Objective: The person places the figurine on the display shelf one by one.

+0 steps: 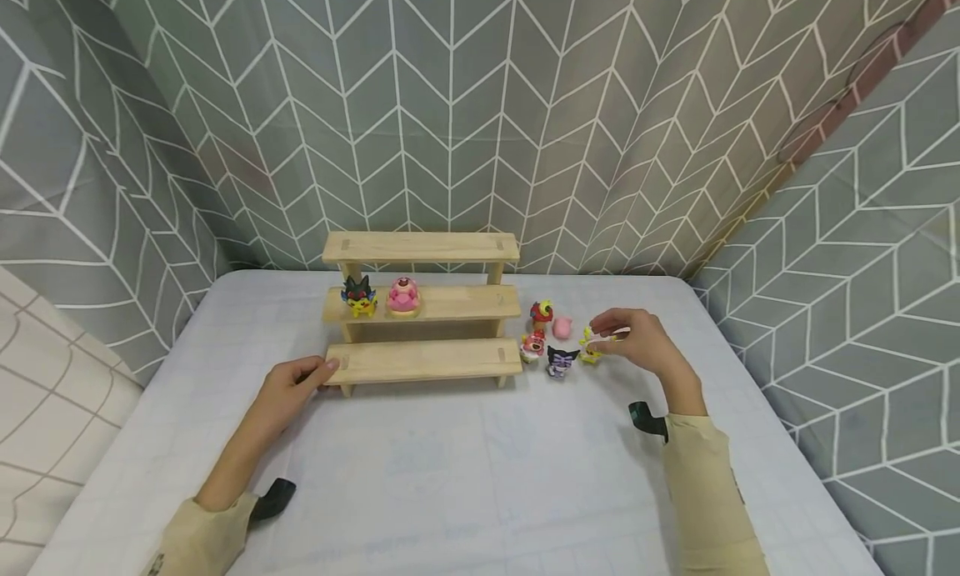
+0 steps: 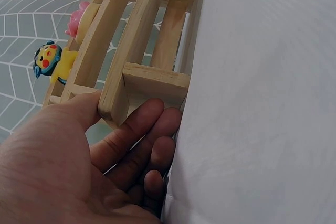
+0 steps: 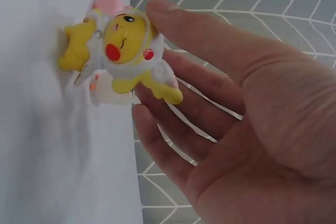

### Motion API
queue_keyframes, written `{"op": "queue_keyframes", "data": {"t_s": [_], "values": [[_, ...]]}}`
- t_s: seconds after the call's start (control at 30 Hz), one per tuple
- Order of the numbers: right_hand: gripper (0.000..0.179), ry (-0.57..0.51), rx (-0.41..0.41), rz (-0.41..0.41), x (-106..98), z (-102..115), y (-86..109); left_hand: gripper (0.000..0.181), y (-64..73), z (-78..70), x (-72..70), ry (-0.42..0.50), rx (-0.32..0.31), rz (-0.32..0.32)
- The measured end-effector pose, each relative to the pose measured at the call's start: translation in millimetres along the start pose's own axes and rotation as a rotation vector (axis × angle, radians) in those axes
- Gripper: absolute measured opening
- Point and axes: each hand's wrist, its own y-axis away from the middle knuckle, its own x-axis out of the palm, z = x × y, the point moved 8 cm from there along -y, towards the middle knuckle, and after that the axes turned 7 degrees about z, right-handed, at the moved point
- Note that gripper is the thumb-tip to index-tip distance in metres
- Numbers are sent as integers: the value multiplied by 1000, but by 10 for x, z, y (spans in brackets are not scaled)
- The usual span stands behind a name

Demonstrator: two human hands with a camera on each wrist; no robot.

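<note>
So there's a bench (image 1: 465, 476) under a white cloth with faint creases, and a three-step wooden stand (image 1: 423, 363) sits toward the far side, left of the middle. Its middle step holds a Pikachu figure in a dark hood (image 1: 360, 297) at the left end, with a chubby pink figure (image 1: 403, 295) on a pale round base just right of it.

A loose bunch of little figures sits right of the stand: an ice-cream-cone figure (image 1: 541, 316) with a red top at the far side, a round pink figure (image 1: 562, 328) beside it, a pink-and-white figure (image 1: 532, 347) close to the lowest step, and a black-and-purple Kuromi figure (image 1: 560, 362) nearest. The Pikachu figure in a white hood (image 3: 123, 38) is at the right edge of the bunch, so the Kuromi one and the round pink one kinda block its left side.

The right hand (image 1: 637, 343) has its thumb and bent fingers around that white-hooded one, but can't tell if they're actually gripping it. The left hand (image 1: 296, 393) grips the left end of the lowest step, thumb on top, fingers tucked below.

Stand's pale, grainy wood with flat planks and squared legs; figures look smooth and rounded. Grey curtain (image 1: 450, 126) behind has white chevron lines.
</note>
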Motion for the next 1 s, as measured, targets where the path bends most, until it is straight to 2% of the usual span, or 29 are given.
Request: {"op": "queue_keyframes", "data": {"t_s": [0.27,0.57,0.67,0.83,1.0], "values": [[41,16,28,67,69,-47,-1,52,5,-1,-14,-2,-2,-3],[38,26,45,63,50,-38,14,51,-17,5,-8,24,-1,-10],[38,54,42,28,9,-14,25,50,-22,19,-5,22,1,-9],[39,65,9,-81,-129,68,73,49,-23,19,-6,23,3,-10],[38,66,-24,-131,-205,159,107,50,-17,17,-10,15,-4,-9]]}}
